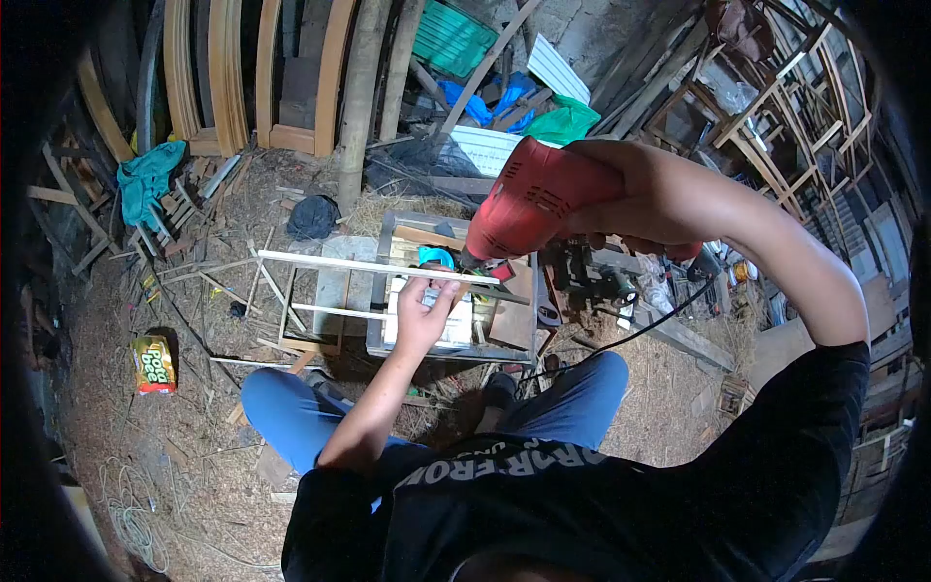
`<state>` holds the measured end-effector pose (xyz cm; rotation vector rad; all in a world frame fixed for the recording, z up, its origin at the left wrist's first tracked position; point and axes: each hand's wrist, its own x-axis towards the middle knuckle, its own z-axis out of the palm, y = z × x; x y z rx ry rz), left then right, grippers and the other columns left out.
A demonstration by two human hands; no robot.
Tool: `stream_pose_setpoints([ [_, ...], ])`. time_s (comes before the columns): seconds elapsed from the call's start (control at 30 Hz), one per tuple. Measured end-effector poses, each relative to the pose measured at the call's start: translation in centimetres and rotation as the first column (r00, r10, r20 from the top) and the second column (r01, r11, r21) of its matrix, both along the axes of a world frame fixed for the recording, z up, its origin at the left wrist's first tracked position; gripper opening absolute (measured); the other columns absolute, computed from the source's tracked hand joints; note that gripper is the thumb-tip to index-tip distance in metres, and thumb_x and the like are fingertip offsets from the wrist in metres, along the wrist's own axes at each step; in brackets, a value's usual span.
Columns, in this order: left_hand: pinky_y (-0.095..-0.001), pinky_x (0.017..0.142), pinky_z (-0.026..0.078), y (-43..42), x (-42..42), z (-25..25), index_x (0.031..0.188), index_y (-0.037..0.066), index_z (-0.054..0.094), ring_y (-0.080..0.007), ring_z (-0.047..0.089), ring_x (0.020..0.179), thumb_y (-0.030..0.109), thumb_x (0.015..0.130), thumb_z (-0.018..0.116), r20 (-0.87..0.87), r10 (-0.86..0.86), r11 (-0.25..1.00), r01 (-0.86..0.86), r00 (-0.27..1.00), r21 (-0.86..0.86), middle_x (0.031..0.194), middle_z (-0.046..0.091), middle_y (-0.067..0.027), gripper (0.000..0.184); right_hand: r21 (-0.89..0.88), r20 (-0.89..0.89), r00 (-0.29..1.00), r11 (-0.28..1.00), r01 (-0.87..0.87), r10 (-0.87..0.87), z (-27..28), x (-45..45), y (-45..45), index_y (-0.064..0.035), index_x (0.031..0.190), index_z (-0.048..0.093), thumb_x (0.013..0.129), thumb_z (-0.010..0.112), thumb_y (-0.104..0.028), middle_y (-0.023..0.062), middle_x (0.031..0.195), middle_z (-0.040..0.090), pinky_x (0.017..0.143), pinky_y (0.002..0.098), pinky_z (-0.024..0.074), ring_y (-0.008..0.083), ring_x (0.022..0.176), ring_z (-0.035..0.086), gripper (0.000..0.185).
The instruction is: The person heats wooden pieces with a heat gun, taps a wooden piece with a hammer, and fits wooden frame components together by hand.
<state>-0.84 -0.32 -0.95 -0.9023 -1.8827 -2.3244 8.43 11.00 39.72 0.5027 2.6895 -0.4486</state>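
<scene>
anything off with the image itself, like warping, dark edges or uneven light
Head view: black corners around a rounded picture; head view: the upright wooden frames bow near the edge, perhaps partly lens distortion; head view: the wood strip is brightly lit, while the ground between the blue trouser legs lies in dark shadow.

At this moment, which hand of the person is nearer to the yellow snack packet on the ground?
Left. The left hand holds the wooden strip, to the right of the snack packet; the right hand grips the red drill, farther right.
</scene>
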Motion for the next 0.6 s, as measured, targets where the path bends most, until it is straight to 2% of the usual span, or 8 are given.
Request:
stream_pose_setpoints([
  [0.07,-0.0307,0.079,0.050,0.0,0.0,0.2,0.104,-0.002,0.070,-0.0159,0.061,0.084,0.005,0.091,0.074,0.001,0.002,1.000,-0.002,1.000,0.001,0.089,0.067,-0.0077,0.015,-0.034,-0.036,0.997,0.997,-0.062,0.061,-1.0,-0.1,1.6,-0.0057,0.143,0.053,0.094,0.077,-0.028,0.0019,0.085,0.073,0.049,0.0246,0.0482,0.0070,0.057,0.061,0.059],
  [0.27,-0.0309,0.080,0.050,0.0,0.0,0.0,0.104,-0.001,0.071,-0.0163,0.061,0.084,0.005,0.092,0.074,0.005,0.004,1.000,-0.004,1.000,-0.018,0.089,0.068,-0.0079,0.014,-0.055,-0.009,1.000,0.998,-0.003,0.003,-0.4,0.0,0.5,-0.0060,0.143,0.053,0.093,0.078,-0.027,0.0043,0.087,0.073,0.050,0.0244,0.0485,0.0072,0.058,0.062,0.060],
  [0.37,-0.0310,0.080,0.050,-0.2,0.0,0.3,0.104,-0.001,0.071,-0.0162,0.060,0.083,0.006,0.092,0.074,-0.003,-0.001,1.000,0.001,1.000,-0.024,0.088,0.067,-0.0074,0.014,0.005,-0.077,0.994,0.997,-0.075,0.075,-1.1,0.2,1.5,-0.0104,0.134,0.059,0.094,0.075,-0.030,0.0009,0.079,0.070,0.044,0.0284,0.0484,0.0094,0.057,0.060,0.048],
  [0.57,-0.0310,0.080,0.049,-0.1,0.0,0.3,0.105,0.000,0.070,-0.0156,0.059,0.082,0.007,0.093,0.074,-0.024,0.004,1.000,-0.005,1.000,-0.005,0.087,0.065,-0.0060,0.015,-0.058,-0.078,0.996,0.997,-0.056,0.052,-1.2,0.3,1.5,-0.0113,0.134,0.059,0.094,0.075,-0.031,0.0003,0.077,0.067,0.039,0.0284,0.0465,0.0096,0.053,0.058,0.047],
  [0.6,-0.0308,0.080,0.048,0.0,-0.1,0.1,0.105,0.000,0.070,-0.0155,0.058,0.082,0.007,0.093,0.074,-0.021,0.001,1.000,-0.001,1.000,0.002,0.087,0.065,-0.0058,0.015,-0.044,-0.058,0.997,0.997,-0.062,0.060,-1.3,0.2,1.7,-0.0101,0.137,0.057,0.094,0.075,-0.030,0.0008,0.080,0.069,0.043,0.0276,0.0476,0.0091,0.056,0.060,0.051],
])
